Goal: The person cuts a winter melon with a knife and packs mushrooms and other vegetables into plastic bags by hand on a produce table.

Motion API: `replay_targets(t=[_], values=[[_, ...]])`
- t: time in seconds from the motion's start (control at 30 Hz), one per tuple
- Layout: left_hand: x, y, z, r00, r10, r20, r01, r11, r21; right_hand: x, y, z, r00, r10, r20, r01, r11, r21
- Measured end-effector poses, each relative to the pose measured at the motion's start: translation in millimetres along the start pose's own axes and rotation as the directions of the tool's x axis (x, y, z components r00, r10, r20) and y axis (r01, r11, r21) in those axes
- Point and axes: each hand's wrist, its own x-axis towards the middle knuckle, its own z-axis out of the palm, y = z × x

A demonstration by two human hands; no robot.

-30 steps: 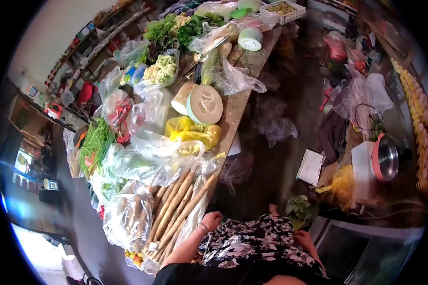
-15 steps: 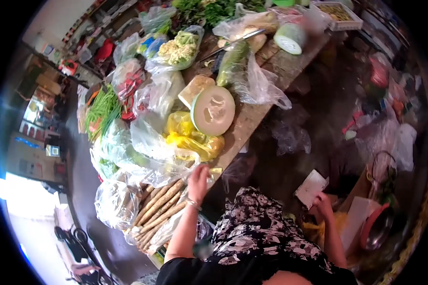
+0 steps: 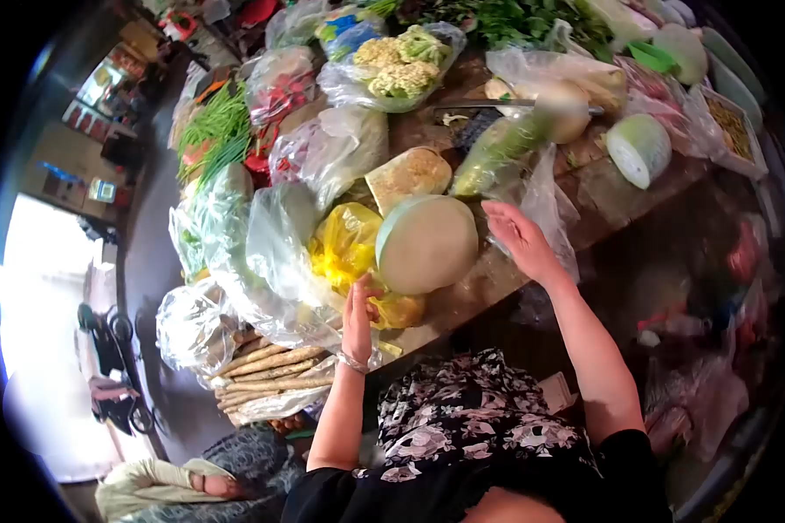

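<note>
Flanking the cut melon [image 3: 427, 246] on the table [image 3: 615, 199]: one left hand [image 3: 358, 318], fingers extended, beside the yellow bag [image 3: 340, 237], contact unclear; one right hand [image 3: 519, 237], fingers spread, seemingly unladen; broad palms, clear of plastic, probably suit the rind best.

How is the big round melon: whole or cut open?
Cut open: the melon shows a flat, pale face, with light-green rind along its edge.

Two gourds with pale cut faces [image 3: 429, 244] along the worktop's [image 3: 495, 286] near edge, one tan chunk [image 3: 407, 179], one long green gourd [image 3: 497, 159], one white tray [image 3: 731, 129] at right end, at least four brown roots [image 3: 275, 371] toward left corner.
</note>
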Motion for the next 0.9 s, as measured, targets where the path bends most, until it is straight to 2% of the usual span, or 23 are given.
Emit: replay_targets(t=[0.1,0.2,0.33,0.4,0.53,0.57,0.63,0.7,0.77,0.83,0.9], values=[[-3,6,6,0.998,-0.022,-0.055,0.023,1.0,0.018,47,10,10,0.996,0.014,0.09,-0.013,1.0,-0.019],[1,-5,9,0.994,-0.02,-0.112,0.023,0.999,0.026,74,15,18,0.973,0.106,0.206,-0.076,0.986,-0.151],[6,-6,28,0.977,-0.048,-0.206,0.048,0.999,-0.009,81,23,24,0.927,0.152,0.343,-0.114,0.985,-0.127],[10,-9,36,0.957,-0.089,-0.276,0.078,0.996,-0.052,74,30,22,0.949,0.038,0.314,0.035,0.974,-0.222],[18,-5,48,0.932,-0.059,-0.358,0.033,0.996,-0.079,59,31,5,0.918,-0.051,0.393,0.177,0.94,-0.293],[20,-2,49,0.928,-0.065,-0.368,0.037,0.996,-0.083,52,33,3,0.913,-0.048,0.404,0.178,0.94,-0.29],[25,2,49,0.931,-0.074,-0.357,0.036,0.993,-0.111,36,41,-1,0.917,-0.148,0.371,0.267,0.917,-0.295],[29,8,52,0.929,-0.09,-0.36,0.041,0.989,-0.142,19,43,-4,0.911,-0.146,0.385,0.279,0.908,-0.314],[33,19,54,0.943,-0.046,-0.328,0.035,0.999,-0.039,2,39,-8,0.922,-0.171,0.347,0.289,0.901,-0.324],[41,31,59,0.95,-0.059,-0.308,0.05,0.998,-0.038,-9,39,-15,0.912,-0.15,0.381,0.287,0.899,-0.33],[49,45,69,0.964,0.007,-0.266,0.011,0.998,0.067,-20,38,-20,0.925,-0.039,0.378,0.12,0.974,-0.194]])
